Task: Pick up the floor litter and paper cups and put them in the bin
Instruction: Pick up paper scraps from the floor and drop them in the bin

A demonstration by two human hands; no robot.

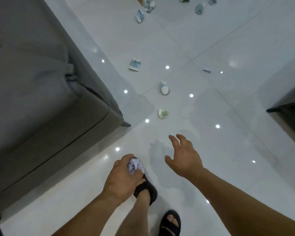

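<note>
While the person is leaning over the glossy white floor, the left hand is curling around a crumpled wad of pale paper, fingers and thumb closed on it so that only its bunched top is showing out of the grip. That wad has no clear long axis; it is a rough ball, its creases facing up and away from the person. The left wrist is bending down, the forearm coming in from the lower edge, and the hand is sitting directly over the toe of a black sandal on the forward foot. A second sandal is standing behind it.

The right hand is hanging open above the floor, palm turned down and toward the left, fingers spread and lightly bent, thumb reaching out sideways, holding nothing. Its forearm is stretching in from the lower right corner.

Ahead of that open grip, well apart from it, a crushed greenish paper cup is lying on the tiles. Beyond it a blue and white crushed cup is lying on its side with its mouth facing toward the person, and farther on a flattened blue cup is lying near the grey sofa. More crumpled cups are scattered at the far end of the floor.
</note>
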